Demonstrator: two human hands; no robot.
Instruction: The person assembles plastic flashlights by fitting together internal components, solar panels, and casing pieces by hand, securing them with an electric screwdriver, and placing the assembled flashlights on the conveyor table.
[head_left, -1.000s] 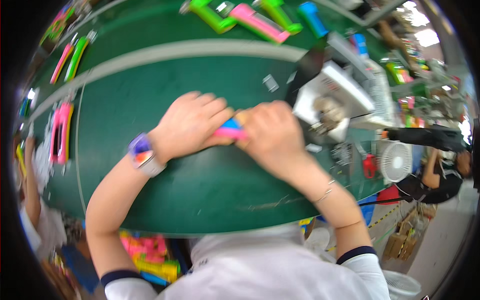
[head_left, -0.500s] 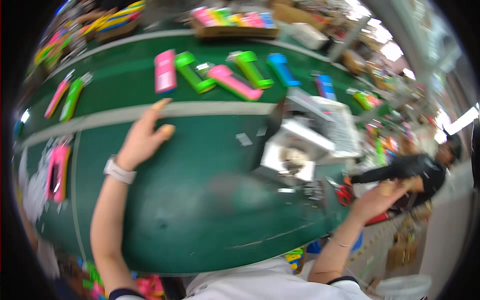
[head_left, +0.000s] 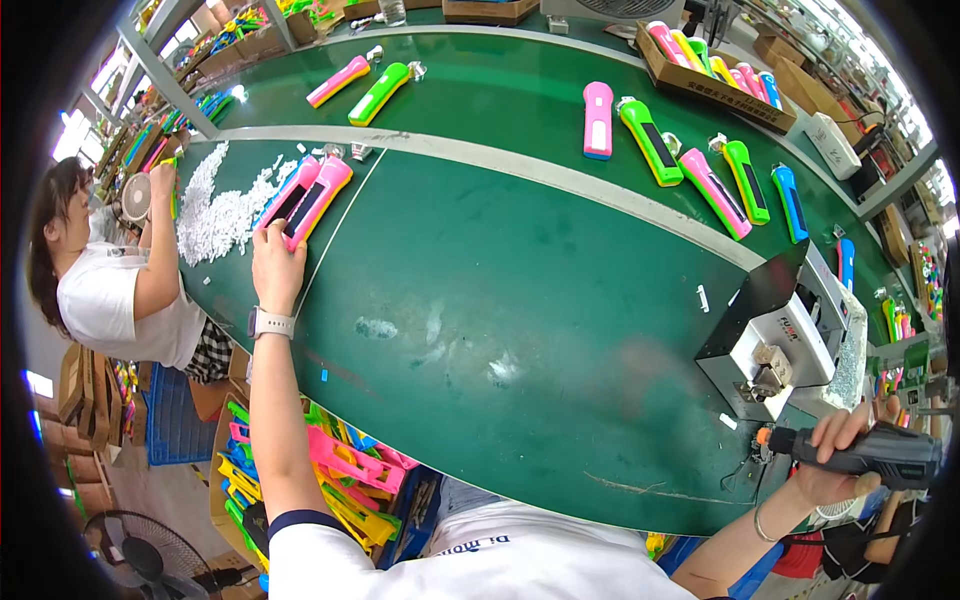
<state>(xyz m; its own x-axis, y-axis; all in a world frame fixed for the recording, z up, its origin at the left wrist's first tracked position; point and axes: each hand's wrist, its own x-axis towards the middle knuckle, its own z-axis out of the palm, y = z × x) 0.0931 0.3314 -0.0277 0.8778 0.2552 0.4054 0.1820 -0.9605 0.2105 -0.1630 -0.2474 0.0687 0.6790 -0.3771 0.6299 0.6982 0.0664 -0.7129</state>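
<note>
My left hand (head_left: 279,268) reaches to the far left of the table, its thumb and fingers closed around the near end of a pink-and-green torch (head_left: 322,200) with a dark panel. A second torch, pink and blue (head_left: 290,188), lies right beside it, partly covered. At the right edge, my right hand (head_left: 822,484) is wrapped around a dark grey electric screwdriver (head_left: 898,456). Its orange-collared tip points left, by the box-shaped screw feeder (head_left: 752,365), which has a white front and dark sides.
Many small white pieces (head_left: 215,215) are heaped beside the torches. More torches, including a green one (head_left: 650,142), lie on the far green strip (head_left: 480,85). A box of torches (head_left: 715,85) stands far right. A co-worker (head_left: 140,280) sits at left; a crate of coloured parts (head_left: 350,470) is below.
The view has swung left, bringing the co-worker and white pieces in. My left hand, open over the table before, now holds the torch. The right hand's earlier hold is too blurred to tell.
</note>
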